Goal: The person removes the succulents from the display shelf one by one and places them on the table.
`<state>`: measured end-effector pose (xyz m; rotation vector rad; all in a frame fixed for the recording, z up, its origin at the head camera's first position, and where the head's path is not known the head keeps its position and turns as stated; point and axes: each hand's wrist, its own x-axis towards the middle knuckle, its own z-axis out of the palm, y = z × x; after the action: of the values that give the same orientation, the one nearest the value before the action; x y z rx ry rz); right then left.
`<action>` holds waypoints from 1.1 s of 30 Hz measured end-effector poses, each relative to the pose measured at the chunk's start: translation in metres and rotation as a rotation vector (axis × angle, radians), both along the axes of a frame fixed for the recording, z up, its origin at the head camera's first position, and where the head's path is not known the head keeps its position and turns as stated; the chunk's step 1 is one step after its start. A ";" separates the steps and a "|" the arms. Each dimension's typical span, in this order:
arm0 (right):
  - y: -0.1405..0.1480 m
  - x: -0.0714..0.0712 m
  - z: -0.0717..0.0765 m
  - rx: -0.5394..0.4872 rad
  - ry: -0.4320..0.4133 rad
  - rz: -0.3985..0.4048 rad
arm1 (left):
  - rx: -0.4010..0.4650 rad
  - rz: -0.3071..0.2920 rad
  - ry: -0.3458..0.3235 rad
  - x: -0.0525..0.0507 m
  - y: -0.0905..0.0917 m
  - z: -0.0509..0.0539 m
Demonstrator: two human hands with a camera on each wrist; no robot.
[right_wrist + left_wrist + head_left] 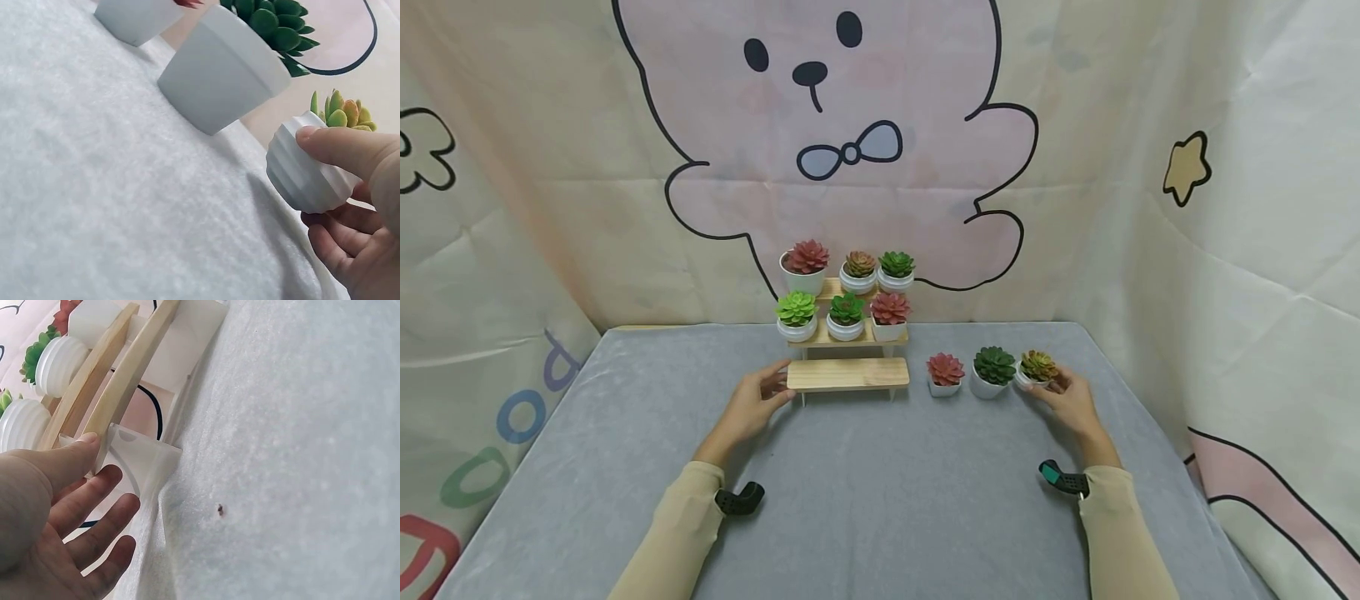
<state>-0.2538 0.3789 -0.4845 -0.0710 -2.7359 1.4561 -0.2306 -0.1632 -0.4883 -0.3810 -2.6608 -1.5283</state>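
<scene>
A stepped plant stand (848, 374) with wooden boards and translucent legs stands at the back of the table. At the left end of its lowest board, my left hand (755, 405) pinches the wood between thumb and index finger; the other fingers (103, 544) are spread loosely below. My right hand (1071, 408) grips a small potted succulent (1038, 367) with yellow-orange and green leaves. Its ribbed white pot (309, 169) sits between thumb and fingers, tilted in the right wrist view. Beside it are a dark green potted succulent (993, 371) and a red potted succulent (945, 373).
On the upper boards stand several potted succulents, among them a large red one (806, 265) and a light green one (797, 315). Grey cloth (880, 500) covers the table. A curtain (925, 208) printed with a cartoon bear hangs behind.
</scene>
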 end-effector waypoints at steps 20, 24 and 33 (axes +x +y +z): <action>0.000 -0.005 -0.013 0.023 0.156 0.057 | 0.008 -0.007 -0.001 0.002 -0.001 0.003; -0.001 -0.003 -0.010 0.041 0.136 0.056 | 0.008 -0.010 0.002 0.002 -0.001 0.002; -0.002 0.000 0.003 0.061 -0.026 0.024 | -0.010 -0.001 -0.013 0.001 -0.001 0.003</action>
<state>-0.2535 0.3773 -0.4820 -0.0556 -2.8086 1.3860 -0.2298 -0.1644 -0.4858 -0.3734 -2.6794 -1.5237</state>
